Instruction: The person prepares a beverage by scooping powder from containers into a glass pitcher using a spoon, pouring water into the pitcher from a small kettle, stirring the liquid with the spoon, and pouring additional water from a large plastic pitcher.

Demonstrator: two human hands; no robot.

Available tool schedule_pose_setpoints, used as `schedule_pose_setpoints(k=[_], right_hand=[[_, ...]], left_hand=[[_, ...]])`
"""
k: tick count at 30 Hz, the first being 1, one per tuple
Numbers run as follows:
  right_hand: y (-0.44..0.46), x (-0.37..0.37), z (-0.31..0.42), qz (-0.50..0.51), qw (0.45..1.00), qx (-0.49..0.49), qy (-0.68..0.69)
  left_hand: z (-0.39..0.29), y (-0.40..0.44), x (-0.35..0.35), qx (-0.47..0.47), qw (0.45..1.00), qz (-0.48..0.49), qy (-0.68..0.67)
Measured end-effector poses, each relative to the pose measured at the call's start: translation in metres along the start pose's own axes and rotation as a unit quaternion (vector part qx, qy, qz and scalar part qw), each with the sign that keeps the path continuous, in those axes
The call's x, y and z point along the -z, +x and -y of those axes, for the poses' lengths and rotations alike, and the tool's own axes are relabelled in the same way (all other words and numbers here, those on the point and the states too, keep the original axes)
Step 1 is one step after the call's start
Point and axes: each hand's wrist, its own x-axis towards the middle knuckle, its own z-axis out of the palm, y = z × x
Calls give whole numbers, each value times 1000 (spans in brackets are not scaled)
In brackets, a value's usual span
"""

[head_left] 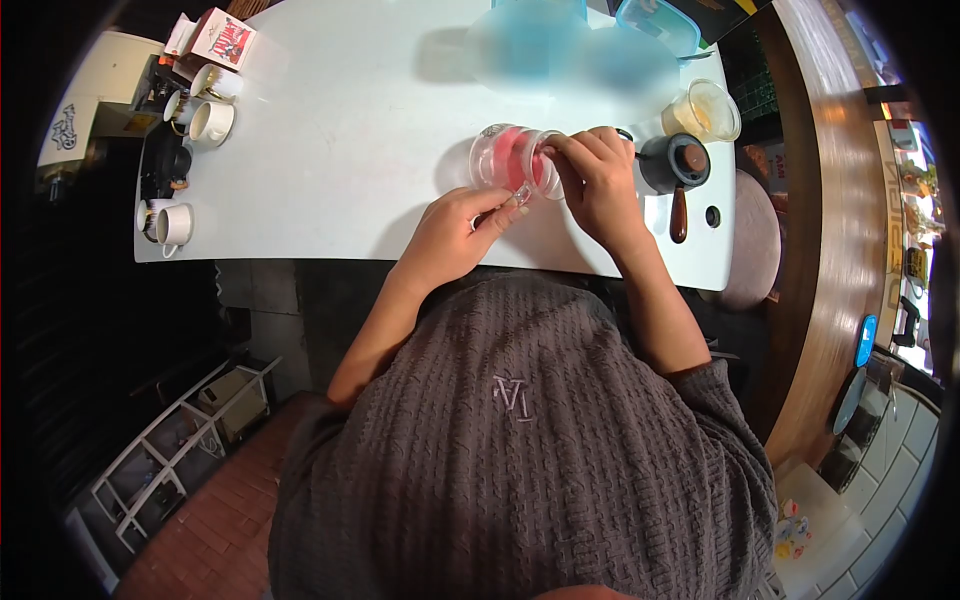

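A clear glass mug (486, 165) lies tilted over the white table, its mouth turned to the right. Pinkish-red material (515, 152) shows inside it; whether this is cloth or something else I cannot make out. My left hand (452, 232) is closed on the mug's handle, on the near side. At the mouth, my right hand (600, 185) has its fingers bent and pressed together against the rim. Its fingertips are partly hidden by the glass and the hand itself, so what they pinch does not show.
Right of my hands stand a dark round pot (662, 165) with a wooden handle and a clear plastic cup (705, 110). A light-blue container (665, 25) is at the far edge, beside a blurred area. White cups (211, 124) and a printed box (224, 38) line the left edge.
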Motion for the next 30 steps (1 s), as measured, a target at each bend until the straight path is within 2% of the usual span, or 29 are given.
schedule_pose_setpoints(k=[2,6,9,10,12,13,16,18,19,21,22,24,28,30], right_hand=[[0,0,-2,-6,998,56,-8],[-10,-3,0,-22,999,34,-25],[-18,-8,3,-77,993,-89,18],[-19,-8,8,-77,993,-89,17],[-20,-5,16,-14,929,-338,151],[-20,-5,15,-14,929,-338,150],[-20,-6,8,-3,926,-334,176],[-20,-6,1,-19,986,-139,95],[-17,-4,1,-20,986,-139,94],[-11,4,4,7,1000,-22,4],[-10,4,3,6,1000,-22,3],[-9,2,2,1,999,51,-12],[-15,0,2,-13,998,54,-13],[-21,-2,3,-25,1000,6,-7]], left_hand=[[1,0,-1,-5,1000,-5,-7],[1,-1,-1,-3,1000,-2,2],[3,-2,-3,-12,1000,-3,6],[4,-2,-3,-20,1000,-11,5],[3,-2,-1,-8,1000,5,8],[4,-2,1,5,1000,22,12],[7,-4,0,22,999,34,7],[7,-4,-3,8,1000,17,0],[7,-4,-4,-5,1000,0,-7],[6,-5,-4,-5,1000,-4,-6],[6,-5,-5,-6,1000,-9,-5],[7,-5,-5,-10,1000,-8,-5],[7,-4,-4,-9,1000,-2,-7],[4,-5,-3,-6,1000,-1,-4]])
